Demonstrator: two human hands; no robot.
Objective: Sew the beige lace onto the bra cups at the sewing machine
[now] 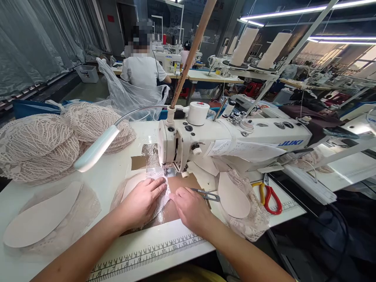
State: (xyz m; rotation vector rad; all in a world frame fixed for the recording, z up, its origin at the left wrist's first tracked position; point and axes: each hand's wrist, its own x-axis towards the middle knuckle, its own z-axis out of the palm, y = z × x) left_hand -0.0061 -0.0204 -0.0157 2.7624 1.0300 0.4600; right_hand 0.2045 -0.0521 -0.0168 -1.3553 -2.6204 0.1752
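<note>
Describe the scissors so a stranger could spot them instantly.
Find the white JUKI sewing machine. On its table, right of the right hand and a beige pad, lie the scissors. One red and one yellow handle set them apart from the grey thread snips.

A lit lamp (96, 150) over the left half of the table (105, 180) and white ceiling tubes (288, 11) at upper right brighten the tabletop. Small glints show on the brown sheet (174, 209) near the front edge. Beyond the back edge the room is dim, the curtain (44, 43) a dull grey. Distant machines look soft; pixel blocks cover one person's head (141, 35). Wide-angle distortion stretches the outer corners.
</note>
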